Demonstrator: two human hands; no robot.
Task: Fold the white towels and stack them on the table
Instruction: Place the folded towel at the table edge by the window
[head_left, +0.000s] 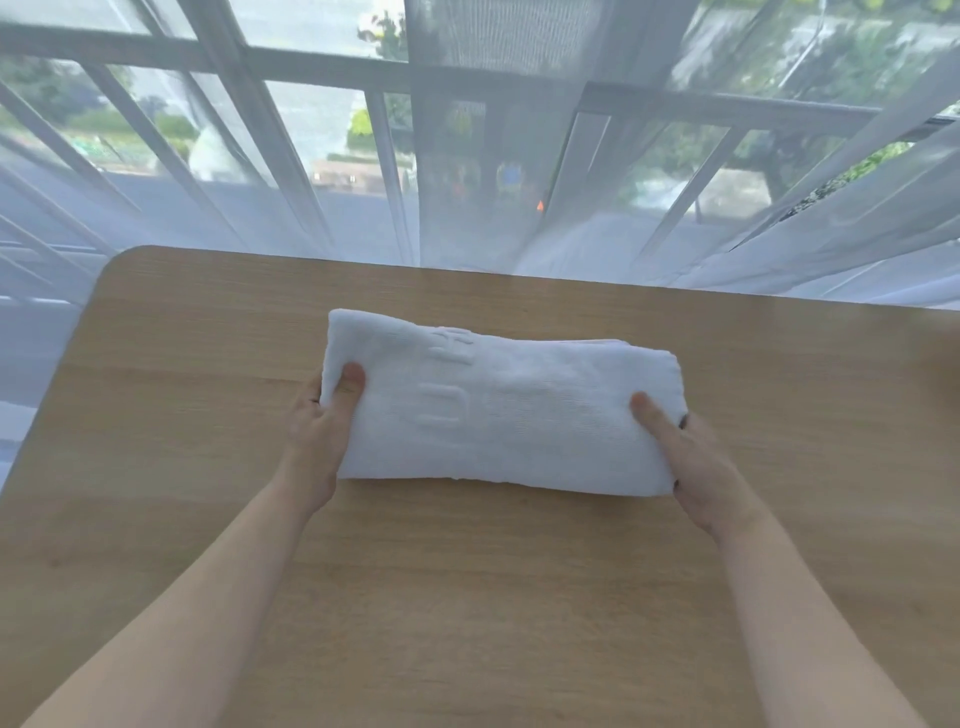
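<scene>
A folded white towel (498, 402) with an embossed pattern lies in the middle of the wooden table (467, 571), several layers thick. My left hand (322, 431) grips its left end, thumb on top and fingers tucked underneath. My right hand (691, 467) grips the right end the same way, thumb pressed on the top face. The fingers of both hands are hidden under the towel.
A sheer white curtain (467, 182) hangs just beyond the table's far edge, with a window railing behind it. The table's rounded far left corner (135, 254) is in view. Bare wood surrounds the towel on all sides.
</scene>
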